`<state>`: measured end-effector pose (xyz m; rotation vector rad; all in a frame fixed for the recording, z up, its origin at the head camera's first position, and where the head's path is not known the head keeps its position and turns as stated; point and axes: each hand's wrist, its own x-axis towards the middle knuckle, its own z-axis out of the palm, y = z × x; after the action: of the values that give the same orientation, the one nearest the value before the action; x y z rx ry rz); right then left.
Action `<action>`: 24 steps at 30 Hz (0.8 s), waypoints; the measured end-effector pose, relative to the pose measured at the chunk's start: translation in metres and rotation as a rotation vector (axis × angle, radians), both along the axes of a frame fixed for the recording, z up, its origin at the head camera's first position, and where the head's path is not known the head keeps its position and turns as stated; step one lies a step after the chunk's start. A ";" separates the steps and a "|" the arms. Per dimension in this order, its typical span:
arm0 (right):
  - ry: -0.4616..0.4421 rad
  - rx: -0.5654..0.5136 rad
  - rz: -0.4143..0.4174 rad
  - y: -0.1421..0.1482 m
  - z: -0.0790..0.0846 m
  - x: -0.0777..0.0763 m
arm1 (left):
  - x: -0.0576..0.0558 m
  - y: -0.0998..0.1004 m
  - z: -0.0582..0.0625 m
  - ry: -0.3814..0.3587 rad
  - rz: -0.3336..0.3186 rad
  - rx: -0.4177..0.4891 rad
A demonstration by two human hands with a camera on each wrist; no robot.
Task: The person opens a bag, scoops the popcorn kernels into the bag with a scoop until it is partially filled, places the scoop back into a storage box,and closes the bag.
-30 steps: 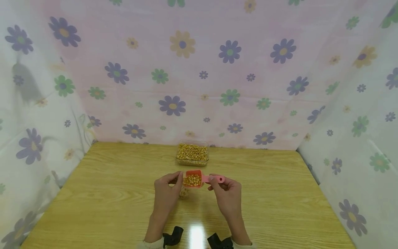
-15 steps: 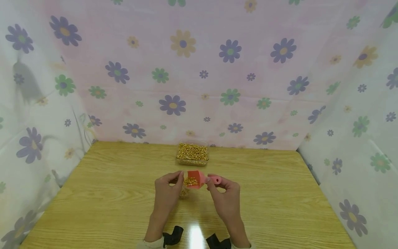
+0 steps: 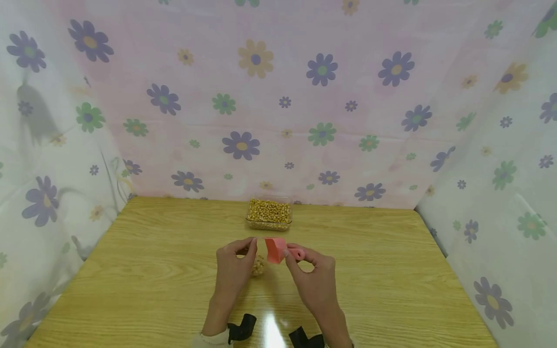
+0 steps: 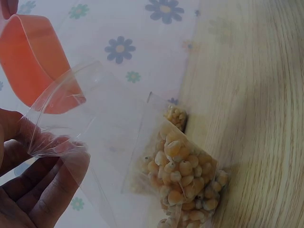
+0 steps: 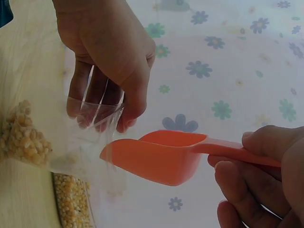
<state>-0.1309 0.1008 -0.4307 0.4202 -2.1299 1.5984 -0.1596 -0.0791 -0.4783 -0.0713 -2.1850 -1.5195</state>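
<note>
My left hand (image 3: 235, 270) pinches the upper edge of a clear plastic bag (image 4: 111, 137) between thumb and fingers. Corn kernels (image 4: 183, 173) fill the bottom of the bag. In my right hand (image 3: 315, 280) is the handle of a pink-orange scoop (image 5: 161, 159), gripped between thumb and fingers. The scoop's lip reaches into the bag's mouth, and its bowl is tilted towards the bag. No kernels show in the bowl in the left wrist view.
A clear rectangular container (image 3: 269, 225) of corn kernels stands towards the back of the wooden table (image 3: 165, 270). Flower-print cloth (image 3: 278, 121) hangs behind the table and along both sides.
My right hand has tipped the scoop towards the bag and moved slightly left. The kernels seen in the scoop earlier are gone from its bowl. My left hand has stayed almost still.
</note>
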 end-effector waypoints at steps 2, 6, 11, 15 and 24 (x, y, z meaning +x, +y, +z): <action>0.024 0.005 -0.001 0.000 0.001 0.001 | 0.000 -0.001 0.000 0.003 -0.002 0.003; 0.073 -0.003 -0.014 0.001 0.003 0.002 | 0.000 -0.003 -0.001 0.023 -0.010 0.005; 0.115 -0.015 -0.017 0.001 0.003 0.003 | -0.001 -0.005 -0.003 0.030 -0.016 0.016; 0.126 -0.025 -0.045 0.000 0.003 0.004 | 0.000 -0.006 -0.002 0.029 -0.017 0.025; 0.099 -0.108 -0.179 0.003 0.002 0.002 | 0.000 -0.006 0.000 0.029 -0.007 0.039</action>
<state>-0.1291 0.1039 -0.4291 0.2602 -1.9394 1.5491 -0.1598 -0.0854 -0.4785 -0.0884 -2.1341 -1.5547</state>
